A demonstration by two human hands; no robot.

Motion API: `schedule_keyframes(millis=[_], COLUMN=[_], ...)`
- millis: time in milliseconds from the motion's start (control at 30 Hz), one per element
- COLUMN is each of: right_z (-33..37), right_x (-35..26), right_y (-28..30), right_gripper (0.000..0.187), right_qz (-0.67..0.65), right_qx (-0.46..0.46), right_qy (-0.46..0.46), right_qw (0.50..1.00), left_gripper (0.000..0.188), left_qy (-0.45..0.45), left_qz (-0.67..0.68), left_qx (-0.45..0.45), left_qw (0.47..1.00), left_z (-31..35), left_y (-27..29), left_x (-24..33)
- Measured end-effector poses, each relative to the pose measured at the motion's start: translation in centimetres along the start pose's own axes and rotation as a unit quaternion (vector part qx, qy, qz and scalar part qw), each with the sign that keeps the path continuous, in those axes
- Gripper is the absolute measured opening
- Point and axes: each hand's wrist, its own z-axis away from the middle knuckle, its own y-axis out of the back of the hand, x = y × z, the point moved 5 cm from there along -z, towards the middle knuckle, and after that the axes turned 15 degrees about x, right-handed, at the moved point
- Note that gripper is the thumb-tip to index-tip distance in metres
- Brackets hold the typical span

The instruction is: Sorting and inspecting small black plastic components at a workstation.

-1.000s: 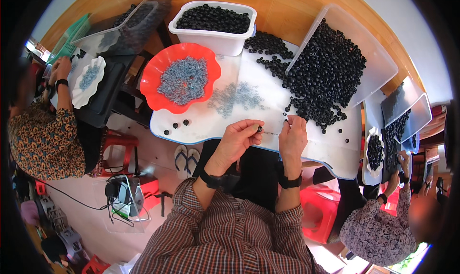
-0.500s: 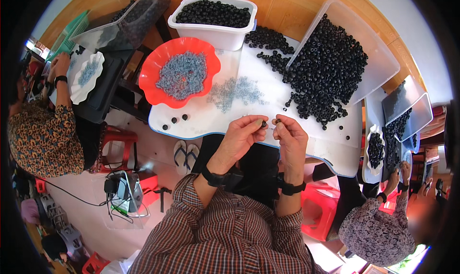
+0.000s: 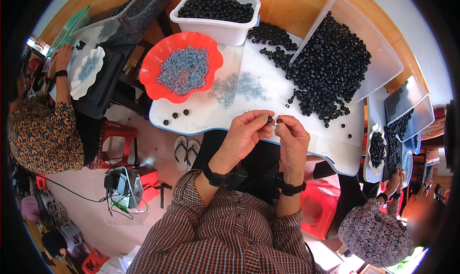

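Note:
My left hand (image 3: pixel 243 136) is closed in a pinch on a small round black piece (image 3: pixel 270 120) at the table's front edge. Close beside it, the thumb and forefinger of my right hand (image 3: pixel 293 140) are pressed together around a small dark piece (image 3: pixel 279 121); its kind is too small to make out. Beyond both hands lies a scatter of tiny clear bluish pieces (image 3: pixel 238 89). A red wavy-rimmed dish (image 3: pixel 149 75) to the left holds more of them. To the right, many black round pieces (image 3: pixel 330 65) spill from a tipped clear bin (image 3: pixel 385 65).
A white tub (image 3: pixel 215 33) full of black pieces stands at the back of the white table (image 3: pixel 191 120). Several loose black pieces lie near its edges. Co-workers sit at the left (image 3: pixel 45 140) and right (image 3: pixel 376 231). A red stool (image 3: pixel 320 209) stands right of me.
My hands have come slightly closer together, and the left-hand piece now sits nearer the right fingertips. The whole view has shifted a little.

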Motion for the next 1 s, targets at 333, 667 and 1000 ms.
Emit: schedule_keyframes(millis=[333, 667, 1000], right_z=[0.41, 0.37, 0.32], right_x=[-0.55, -0.41, -0.38], right_y=[-0.85, -0.76, -0.68], right_gripper=[0.018, 0.017, 0.018], right_qz=[0.021, 0.022, 0.029], right_qx=[0.005, 0.000, 0.002], right_qy=[0.047, 0.056, 0.064], right_qw=[0.999, 0.998, 0.998], left_gripper=[0.023, 0.023, 0.022], left_qy=[-0.022, -0.041, -0.060], left_qz=[-0.003, -0.024, -0.042], left_qx=[-0.011, -0.008, -0.004], left_qw=[1.000, 0.999, 0.997], left_z=[0.36, 0.63, 0.63], left_y=[-0.37, -0.62, -0.82], left_x=[0.25, 0.30, 0.28])
